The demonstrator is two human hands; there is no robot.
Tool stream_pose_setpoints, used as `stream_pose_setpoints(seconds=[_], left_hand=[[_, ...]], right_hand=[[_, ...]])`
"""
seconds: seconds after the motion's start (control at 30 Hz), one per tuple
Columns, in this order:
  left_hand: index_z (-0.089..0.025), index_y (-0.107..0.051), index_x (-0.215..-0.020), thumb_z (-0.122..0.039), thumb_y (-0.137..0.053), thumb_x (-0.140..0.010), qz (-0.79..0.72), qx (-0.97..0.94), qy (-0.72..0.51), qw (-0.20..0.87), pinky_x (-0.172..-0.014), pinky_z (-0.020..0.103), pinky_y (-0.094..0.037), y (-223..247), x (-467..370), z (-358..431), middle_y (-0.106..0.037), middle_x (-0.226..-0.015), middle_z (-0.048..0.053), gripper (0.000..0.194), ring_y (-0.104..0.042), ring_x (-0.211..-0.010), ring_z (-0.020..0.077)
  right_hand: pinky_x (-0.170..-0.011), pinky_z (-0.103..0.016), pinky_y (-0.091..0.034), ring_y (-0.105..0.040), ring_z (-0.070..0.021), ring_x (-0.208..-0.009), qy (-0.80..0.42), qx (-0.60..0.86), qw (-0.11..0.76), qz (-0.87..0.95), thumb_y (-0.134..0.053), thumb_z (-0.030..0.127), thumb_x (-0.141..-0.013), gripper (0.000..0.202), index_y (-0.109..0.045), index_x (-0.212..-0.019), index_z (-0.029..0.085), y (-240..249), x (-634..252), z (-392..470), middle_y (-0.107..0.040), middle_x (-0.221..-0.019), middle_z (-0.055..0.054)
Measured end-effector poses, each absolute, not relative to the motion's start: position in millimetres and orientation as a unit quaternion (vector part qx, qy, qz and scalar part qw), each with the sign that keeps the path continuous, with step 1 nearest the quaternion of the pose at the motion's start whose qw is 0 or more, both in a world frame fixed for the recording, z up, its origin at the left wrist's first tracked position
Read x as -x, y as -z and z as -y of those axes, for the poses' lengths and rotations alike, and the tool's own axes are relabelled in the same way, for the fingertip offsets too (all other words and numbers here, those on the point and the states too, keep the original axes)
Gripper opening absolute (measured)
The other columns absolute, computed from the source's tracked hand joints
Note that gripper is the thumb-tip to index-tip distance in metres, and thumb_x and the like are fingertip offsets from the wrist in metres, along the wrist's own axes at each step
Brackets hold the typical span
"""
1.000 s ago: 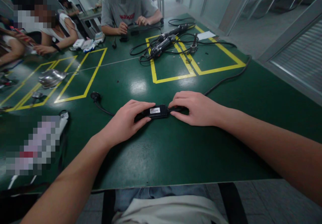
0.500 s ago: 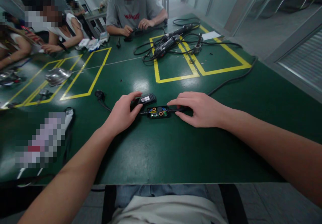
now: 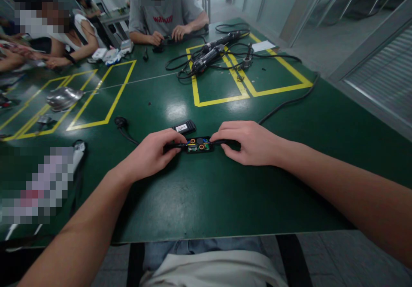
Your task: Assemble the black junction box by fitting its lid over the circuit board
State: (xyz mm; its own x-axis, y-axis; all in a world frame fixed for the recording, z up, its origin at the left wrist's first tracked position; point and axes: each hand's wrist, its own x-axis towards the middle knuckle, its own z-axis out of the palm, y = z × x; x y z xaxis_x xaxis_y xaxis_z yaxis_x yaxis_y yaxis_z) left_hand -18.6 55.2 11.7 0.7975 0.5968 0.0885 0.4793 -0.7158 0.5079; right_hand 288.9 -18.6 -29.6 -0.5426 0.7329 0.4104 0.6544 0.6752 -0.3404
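An opened black plastic case [image 3: 199, 151] lies on the green table, its circuit board [image 3: 194, 148] and copper coils facing up. At its left end my left hand [image 3: 157, 151] closes thumb and fingers around the black power cable [image 3: 183, 145]. On the other end my right hand [image 3: 246, 143] has its fingertips on the cable where it meets the case, thumb curled below. Just behind my left fingers rests the black case cover [image 3: 185, 127] with a white label. A plug [image 3: 121, 122] ends the cable on the left.
Black corded power tools [image 3: 209, 57] lie tangled among yellow tape outlines. A silver metal part [image 3: 64, 99] is at left, with a blurred pouch-like item [image 3: 41, 184] nearer me. Across the table a co-worker [image 3: 167, 12] handles a dark object; others sit at left.
My left hand has moved off the cover and down onto the cable at the case's left end. My right hand stays at the other end. The view has shifted slightly.
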Motion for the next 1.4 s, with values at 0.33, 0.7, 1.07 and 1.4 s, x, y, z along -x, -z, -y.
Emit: stream_pose_setpoints(seconds=[0.33,0.7,1.07,1.4], left_hand=[[-0.022,-0.084,-0.12,-0.027,-0.064,-0.102,-0.266,-0.925,-0.14,0.233,-0.091,0.032,-0.059,-11.7,22.8,-59.5,-0.082,-0.11,0.007,0.027,-0.077,-0.097,0.0213],[-0.021,-0.084,-0.119,-0.029,-0.063,-0.102,-0.269,-0.922,-0.14,0.242,-0.087,0.033,-0.059,-9.0,21.7,-60.4,-0.082,-0.109,0.007,0.028,-0.077,-0.094,0.0214],[-0.022,-0.084,-0.12,-0.033,-0.064,-0.103,-0.281,-0.918,-0.15,0.237,-0.088,0.033,-0.059,-10.5,20.3,-58.6,-0.083,-0.111,0.007,0.029,-0.078,-0.097,0.0225],[-0.022,-0.085,-0.121,-0.034,-0.064,-0.104,-0.279,-0.919,-0.155,0.231,-0.088,0.032,-0.059,-10.9,20.6,-59.2,-0.083,-0.109,0.007,0.029,-0.078,-0.095,0.0216]], right_hand=[[-0.078,-0.031,-0.058,-0.075,-0.0198,-0.087,-0.055,0.386,0.307,0.868,-0.057,0.016,-0.098,0.031,-0.079,-0.12,0.019,30.2,-288.0,20.2,-0.08,-0.106,-0.008],[-0.077,-0.031,-0.058,-0.075,-0.0196,-0.085,-0.041,0.37,0.32,0.871,-0.057,0.015,-0.098,0.03,-0.08,-0.117,0.018,26.8,-288.7,21.5,-0.081,-0.103,-0.008],[-0.077,-0.031,-0.059,-0.076,-0.0198,-0.085,-0.03,0.372,0.317,0.872,-0.057,0.016,-0.098,0.03,-0.079,-0.117,0.017,26.5,-289.3,22.0,-0.08,-0.102,-0.008],[-0.076,-0.031,-0.057,-0.075,-0.0196,-0.085,-0.03,0.369,0.323,0.871,-0.057,0.016,-0.097,0.029,-0.079,-0.117,0.018,27.8,-288.3,21.3,-0.08,-0.101,-0.007]])
